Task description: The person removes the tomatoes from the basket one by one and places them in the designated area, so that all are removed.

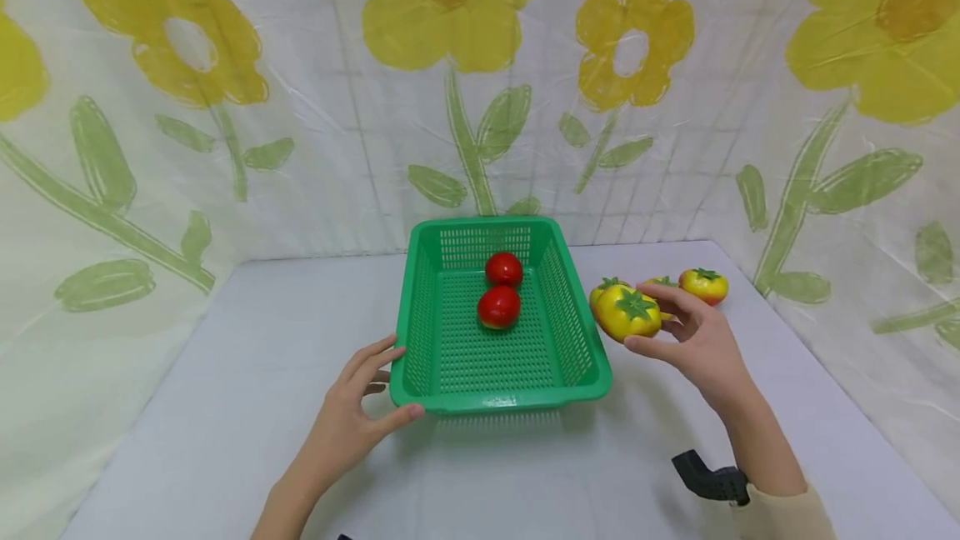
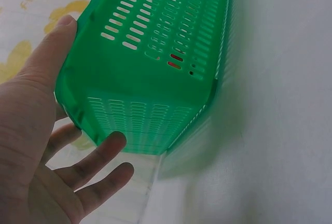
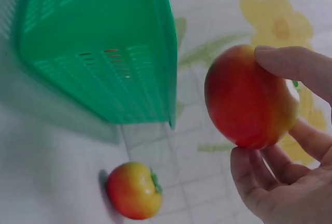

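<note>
A green plastic basket stands mid-table, with two red toy tomatoes, one behind the other, inside. At its near left corner my left hand holds the rim, thumb on the front edge and fingers along the left side. My right hand pinches a yellow-and-red toy tomato between thumb and fingers, just beyond the basket's right wall. In the right wrist view this tomato is off the table, its red underside showing. Its green leafy top faces up in the head view.
More toy tomatoes sit on the white table at the right: one near the back right edge, one beside the basket, another partly hidden behind the right hand. A flower-printed curtain closes off the back and sides.
</note>
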Available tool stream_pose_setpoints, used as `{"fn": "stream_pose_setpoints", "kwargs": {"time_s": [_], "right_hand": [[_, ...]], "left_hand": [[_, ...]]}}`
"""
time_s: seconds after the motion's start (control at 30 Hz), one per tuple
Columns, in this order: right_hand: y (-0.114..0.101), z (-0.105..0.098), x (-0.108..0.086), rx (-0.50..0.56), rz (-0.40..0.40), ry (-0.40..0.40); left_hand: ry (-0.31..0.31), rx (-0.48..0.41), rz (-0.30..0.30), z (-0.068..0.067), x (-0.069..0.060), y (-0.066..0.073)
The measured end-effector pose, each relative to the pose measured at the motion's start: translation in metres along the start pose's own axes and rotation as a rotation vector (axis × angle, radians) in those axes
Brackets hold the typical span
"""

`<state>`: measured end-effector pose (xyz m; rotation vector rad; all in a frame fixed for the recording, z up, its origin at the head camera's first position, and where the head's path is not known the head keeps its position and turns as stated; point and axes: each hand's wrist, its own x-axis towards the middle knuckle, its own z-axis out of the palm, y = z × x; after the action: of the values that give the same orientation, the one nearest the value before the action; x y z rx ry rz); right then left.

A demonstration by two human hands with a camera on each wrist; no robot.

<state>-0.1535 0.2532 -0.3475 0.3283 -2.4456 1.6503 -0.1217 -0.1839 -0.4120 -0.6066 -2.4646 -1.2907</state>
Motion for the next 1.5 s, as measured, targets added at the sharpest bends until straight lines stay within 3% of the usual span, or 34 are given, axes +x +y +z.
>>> {"fn": "stream_pose_setpoints", "kwargs": {"time_s": [0.27, 0.4, 0.63, 0.83, 1.03, 1.5], "right_hand": [[0.022, -0.007, -0.008, -0.08, 0.084, 0.118], [0.031, -0.01, -0.011, -0.119, 0.113, 0.13], [0.043, -0.012, -0.012, -0.123, 0.177, 0.085], [0.057, -0.015, -0.01, -0.068, 0.29, 0.007], [0.066, -0.016, -0.008, -0.06, 0.369, -0.002], [0.074, -0.005, -0.007, -0.13, 0.367, -0.074]], "left_hand": [[-0.011, -0.013, -0.009, 0.0, 0.0, -0.001], [-0.014, -0.012, -0.021, 0.0, -0.001, 0.0], [-0.025, -0.006, -0.04, -0.001, -0.001, 0.004], [-0.019, 0.005, -0.039, -0.001, -0.002, 0.004], [-0.019, 0.012, -0.028, -0.001, -0.001, 0.003], [-0.02, -0.008, -0.029, -0.001, -0.001, 0.002]]}}
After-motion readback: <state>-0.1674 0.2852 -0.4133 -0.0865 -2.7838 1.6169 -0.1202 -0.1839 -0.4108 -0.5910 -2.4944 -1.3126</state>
